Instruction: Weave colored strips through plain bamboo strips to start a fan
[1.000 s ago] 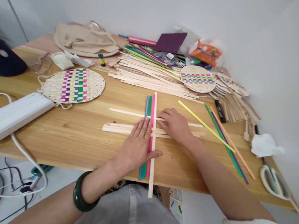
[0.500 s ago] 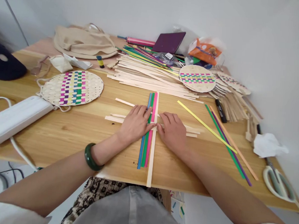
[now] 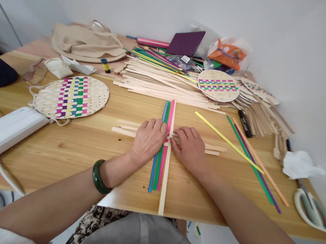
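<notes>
Reaching the front edge of the tabletop (image 3: pixel 218 201), a pale strip (image 3: pixel 163 189) lies beside flat coloured strips (image 3: pixel 157 170), meeting thin crosspieces (image 3: pixel 124 132). Left hand (image 3: pixel 150 140), fingers curled over the crossing; right hand (image 3: pixel 189 146), fingers bent alongside: gripping or merely pressing, I can't quite tell. Rightward, there's room before a yellow strip (image 3: pixel 229 142); toward the left edge, a checkered, oval woven piece (image 3: pixel 74 97).

Soft, even light is brightening the pale wall (image 3: pixel 293 45); whitish glare is gleaming along the tabletop (image 3: pixel 87 150)'s near edge, and wide-angle distortion is stretching the scissors (image 3: pixel 311 206).
</notes>
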Available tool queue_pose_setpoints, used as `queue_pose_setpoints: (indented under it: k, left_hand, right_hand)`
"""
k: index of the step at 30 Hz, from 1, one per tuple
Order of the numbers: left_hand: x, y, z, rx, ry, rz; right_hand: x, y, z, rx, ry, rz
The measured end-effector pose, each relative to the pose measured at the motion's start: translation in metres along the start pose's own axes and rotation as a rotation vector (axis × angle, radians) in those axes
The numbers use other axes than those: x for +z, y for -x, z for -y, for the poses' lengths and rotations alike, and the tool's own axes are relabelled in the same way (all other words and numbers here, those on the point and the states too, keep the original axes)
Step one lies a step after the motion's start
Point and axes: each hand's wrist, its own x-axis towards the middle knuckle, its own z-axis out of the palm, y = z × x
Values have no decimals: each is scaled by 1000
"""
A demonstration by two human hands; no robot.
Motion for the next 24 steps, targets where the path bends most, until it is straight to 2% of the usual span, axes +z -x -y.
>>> queue_pose_setpoints:
  k: [8, 11, 17, 24]
  left_hand:
    - [0, 2, 1, 10, 68, -8]
    - [-4, 1, 17, 22, 210, 25]
    - [-13, -2, 57, 219, 555, 220]
    - [-18, 0, 53, 184, 531, 262]
  right_hand:
    - [-1, 1, 0, -35, 21, -35]
    - [-2, 1, 0, -33, -3, -33]
    - [-4, 1, 0, -19, -29, -1]
    - [-9, 2, -1, -12, -118, 10]
